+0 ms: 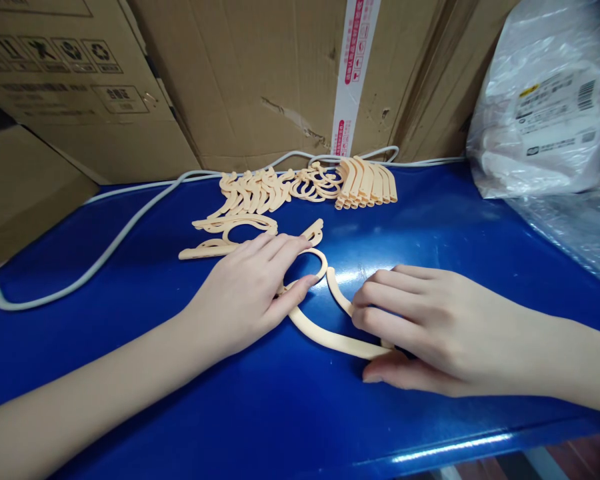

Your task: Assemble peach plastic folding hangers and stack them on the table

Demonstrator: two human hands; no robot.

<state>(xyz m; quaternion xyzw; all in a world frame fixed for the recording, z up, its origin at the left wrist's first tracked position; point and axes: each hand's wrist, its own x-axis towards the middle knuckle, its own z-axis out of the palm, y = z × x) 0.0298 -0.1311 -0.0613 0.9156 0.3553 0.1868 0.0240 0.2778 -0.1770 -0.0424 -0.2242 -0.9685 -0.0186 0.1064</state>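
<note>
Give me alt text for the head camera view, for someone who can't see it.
A person's left hand and right hand hold cream curved pieces over a blue tabletop. Behind them lie more cream pieces in clusters and a white cable, with cardboard boxes beyond and a clear-wrapped package at right.

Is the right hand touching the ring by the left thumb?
Apart. The head view shows blue table between the ring and the right hand, whose fingertips stop short of it.
</note>
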